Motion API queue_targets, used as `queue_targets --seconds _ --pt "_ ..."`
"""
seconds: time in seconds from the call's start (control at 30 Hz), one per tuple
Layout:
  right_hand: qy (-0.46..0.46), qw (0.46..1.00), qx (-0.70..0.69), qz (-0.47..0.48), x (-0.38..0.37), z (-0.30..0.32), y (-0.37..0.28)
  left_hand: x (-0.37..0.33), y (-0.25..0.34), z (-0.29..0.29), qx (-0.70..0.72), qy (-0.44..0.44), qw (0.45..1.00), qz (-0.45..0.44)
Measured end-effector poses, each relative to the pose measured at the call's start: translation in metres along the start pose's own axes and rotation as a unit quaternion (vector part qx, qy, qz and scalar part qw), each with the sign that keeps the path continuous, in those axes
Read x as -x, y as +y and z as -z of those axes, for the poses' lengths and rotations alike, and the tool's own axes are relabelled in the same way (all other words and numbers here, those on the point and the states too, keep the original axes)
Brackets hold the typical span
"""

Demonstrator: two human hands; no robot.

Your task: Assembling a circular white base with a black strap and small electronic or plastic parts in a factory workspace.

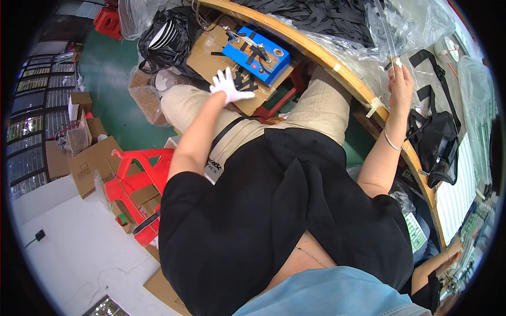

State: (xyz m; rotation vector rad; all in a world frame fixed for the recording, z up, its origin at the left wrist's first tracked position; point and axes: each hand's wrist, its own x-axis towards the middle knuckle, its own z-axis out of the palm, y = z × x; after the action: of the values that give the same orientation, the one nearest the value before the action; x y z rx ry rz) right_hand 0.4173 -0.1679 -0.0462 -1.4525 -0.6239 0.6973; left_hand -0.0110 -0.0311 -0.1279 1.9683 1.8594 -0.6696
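Observation:
My left hand (226, 87), in a white glove, has its fingers spread over a cardboard sheet (206, 55). It is beside the blue box-shaped machine (278, 71), which has a wooden top plate and metal fittings. Short black strap pieces (243, 80) lie on the cardboard between the hand and the machine. My bare right hand (399, 87), above the edge of the curved table, is closed round the pale end of a long, thin, blade-like tool (389, 37). The tool points away from me; its exact kind I cannot make out.
A heap of black straps (327, 21) lies on plastic sheeting on the wood-edged table (321, 50). A black mesh bag (440, 131) rests to the right. A red plastic stool (138, 179) and cardboard boxes (92, 166) stand left. Another person's hand (454, 247) shows at lower right.

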Motion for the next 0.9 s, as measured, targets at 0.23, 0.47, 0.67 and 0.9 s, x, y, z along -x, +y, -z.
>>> queue_targets --seconds 0.23,0.47,0.67,0.9 --pt "0.011 1.000 0.018 -0.008 -0.013 0.010 0.013 -0.026 -0.007 -0.006 0.044 0.108 0.991 0.068" --pt "0.032 0.998 0.044 -0.033 -0.020 0.004 0.013 -0.087 -0.051 0.033 0.005 0.121 0.993 -0.002" --pt "0.058 0.994 0.084 -0.042 -0.026 0.002 0.012 -0.133 -0.062 0.031 0.103 0.140 0.979 -0.110" --pt "0.037 0.991 0.119 -0.042 -0.029 0.000 0.015 -0.173 -0.074 0.025 0.181 0.123 0.963 -0.158"
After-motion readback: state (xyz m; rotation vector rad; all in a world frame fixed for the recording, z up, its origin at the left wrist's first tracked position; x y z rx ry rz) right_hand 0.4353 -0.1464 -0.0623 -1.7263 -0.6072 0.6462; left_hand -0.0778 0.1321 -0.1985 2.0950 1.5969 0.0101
